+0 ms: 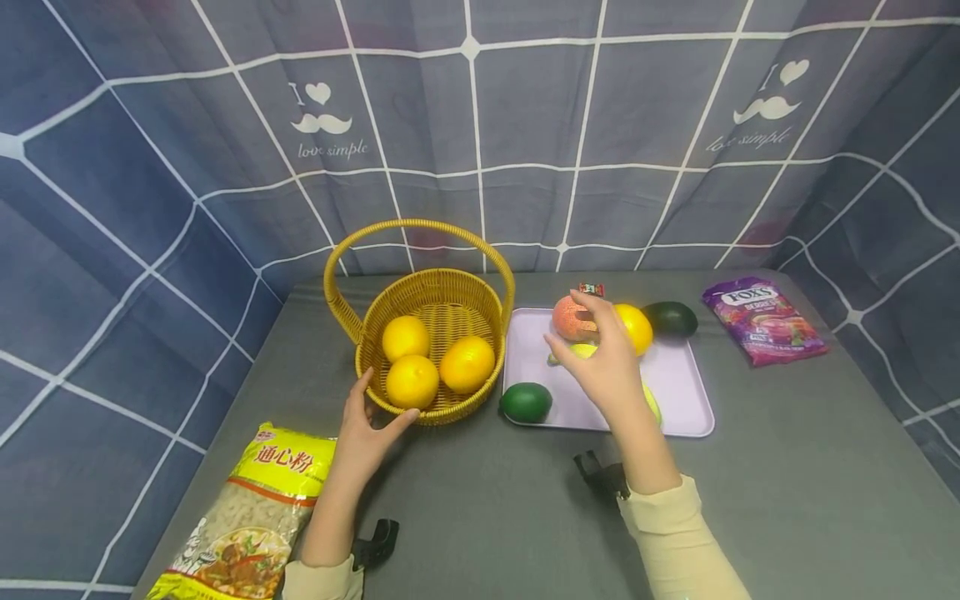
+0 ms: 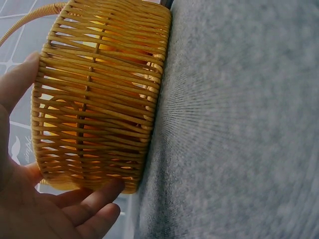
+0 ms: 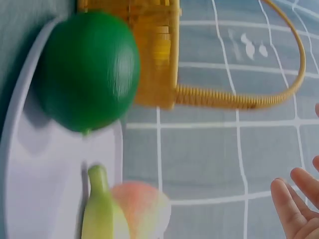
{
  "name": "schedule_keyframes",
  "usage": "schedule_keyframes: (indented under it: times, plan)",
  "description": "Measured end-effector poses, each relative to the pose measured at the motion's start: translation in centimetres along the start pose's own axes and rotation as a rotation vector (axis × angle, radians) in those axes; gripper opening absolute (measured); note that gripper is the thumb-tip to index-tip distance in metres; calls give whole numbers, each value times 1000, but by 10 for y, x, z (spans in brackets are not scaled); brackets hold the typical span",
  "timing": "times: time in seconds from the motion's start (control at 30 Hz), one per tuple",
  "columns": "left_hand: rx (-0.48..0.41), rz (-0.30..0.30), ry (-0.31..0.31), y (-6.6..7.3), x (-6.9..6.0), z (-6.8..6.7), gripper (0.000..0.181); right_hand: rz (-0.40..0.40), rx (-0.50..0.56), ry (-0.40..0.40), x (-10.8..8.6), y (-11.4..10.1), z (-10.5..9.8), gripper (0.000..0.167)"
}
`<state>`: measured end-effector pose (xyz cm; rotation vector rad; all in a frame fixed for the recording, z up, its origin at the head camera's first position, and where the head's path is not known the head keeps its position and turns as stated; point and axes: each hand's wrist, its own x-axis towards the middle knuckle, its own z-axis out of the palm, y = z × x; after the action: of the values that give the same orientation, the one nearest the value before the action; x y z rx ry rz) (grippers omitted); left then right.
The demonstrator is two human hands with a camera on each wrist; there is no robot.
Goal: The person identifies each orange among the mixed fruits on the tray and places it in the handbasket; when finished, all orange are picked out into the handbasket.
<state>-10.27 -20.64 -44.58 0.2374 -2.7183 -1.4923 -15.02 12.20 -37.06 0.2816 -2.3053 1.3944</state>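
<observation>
The left hand [image 1: 369, 429] lay at the seven o'clock side of the gold wicker basket [image 1: 457, 412], fingers spread and touching its rim and outer wall without wrapping round it. Three oranges [image 1: 467, 365] sat inside. At the basket's three o'clock, the right hand [image 1: 611, 358] hung over the lavender tray [image 1: 692, 417], thumb and fingers parted, holding nothing. Nearest it were the peach [image 1: 566, 319], at the tray's eleven o'clock, and the partly hidden banana [image 1: 583, 351]; the lime [image 1: 526, 403] lay at eight o'clock.

The basket looked light and slightly springy, best lifted by its arched handle [image 1: 420, 222] or steadied at the rim. The peach seemed firm and prone to roll, so its widest part offered the surest pinch; the banana suited a mid-length hold.
</observation>
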Motion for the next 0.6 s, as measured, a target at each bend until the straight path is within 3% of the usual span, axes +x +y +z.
schedule_keyframes:
  times: [0.27,0.6]
  plan:
    - [-5,9,-13,-1,0,-2,103,84,-60,76,6,25,-23,63]
    - [-6,7,-11,-2,1,-1,103,203,-90,100,9,71,-42,64]
